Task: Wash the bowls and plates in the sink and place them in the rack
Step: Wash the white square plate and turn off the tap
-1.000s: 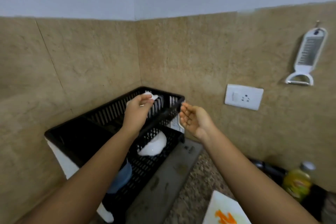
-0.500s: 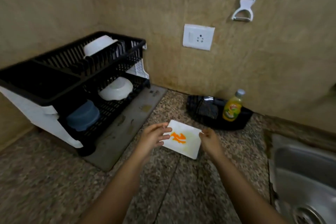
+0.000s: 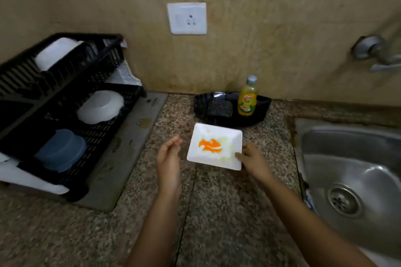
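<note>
- The square white plate (image 3: 214, 147) lies face up on the counter (image 3: 217, 201), in the middle of the view. It has an orange smear and some pale residue in its hollow, so I judge it is not yet washed.
- The plate is square, so it has no real long axis. Its sides run nearly parallel to the wall, turned a little clockwise, and its near right corner points to about five o'clock.
- The right hand (image 3: 252, 159) pinches this near right corner, at four o'clock of the plate. The thumb lies on the rim and the other fingers (image 3: 246, 147) are curled at the edge. Whether the corner is already off the counter, I cannot tell.
- The left hand (image 3: 168, 158) is at nine o'clock of the plate, just beside its left edge. Its fingers (image 3: 174, 143) are straight and released, and they hold nothing.
- The step in hand, as I judge it, is picking up the dirty plate to bring it to the water.
- The next move calls for a lift with the plate kept level, so the residue does not slide off, and then a carry to three o'clock, where the sink (image 3: 325, 136) is, well apart.
- The soap bottle (image 3: 247, 98) stands in a black tray (image 3: 260, 110) at twelve to one o'clock, near the plate.
- The rack (image 3: 104, 54) stands at nine to ten o'clock. It holds two white bowls (image 3: 101, 107) and a blue bowl (image 3: 60, 149), so part of the task looks done.
</note>
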